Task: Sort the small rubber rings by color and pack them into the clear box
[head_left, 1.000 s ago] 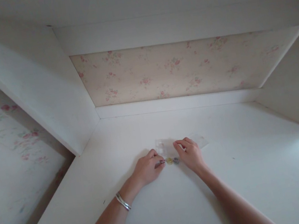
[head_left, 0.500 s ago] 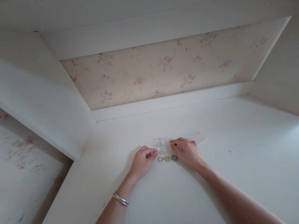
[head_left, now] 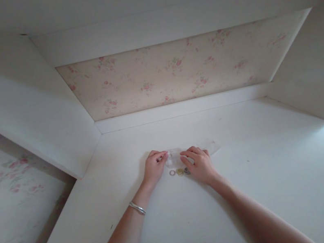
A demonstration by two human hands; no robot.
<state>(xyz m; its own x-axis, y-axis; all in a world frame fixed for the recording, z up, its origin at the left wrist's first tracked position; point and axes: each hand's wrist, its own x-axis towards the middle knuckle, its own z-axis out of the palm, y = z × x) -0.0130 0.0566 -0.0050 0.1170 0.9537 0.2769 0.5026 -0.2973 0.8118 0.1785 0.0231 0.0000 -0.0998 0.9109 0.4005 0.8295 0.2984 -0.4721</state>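
Note:
A small clear plastic box (head_left: pixel 174 156) lies on the white desk (head_left: pixel 197 219). My left hand (head_left: pixel 153 167) touches its left side with the fingertips, and my right hand (head_left: pixel 198 164) touches its right side. Just in front of the box, between my hands, three small rings (head_left: pixel 179 172) lie in a row: a thin pale one at left, a gold one in the middle, a grey one partly under my right hand. A silver bracelet (head_left: pixel 137 208) sits on my left wrist.
A clear plastic lid or sleeve (head_left: pixel 211 145) lies just right of my right hand. The desk sits in a white alcove with side panels (head_left: pixel 40 117) left and right and floral wallpaper (head_left: pixel 178 71) behind.
My left hand has let go of the thin ring, which now lies at the left of the row, and moved up to the box. My right hand has shifted slightly left onto the box.

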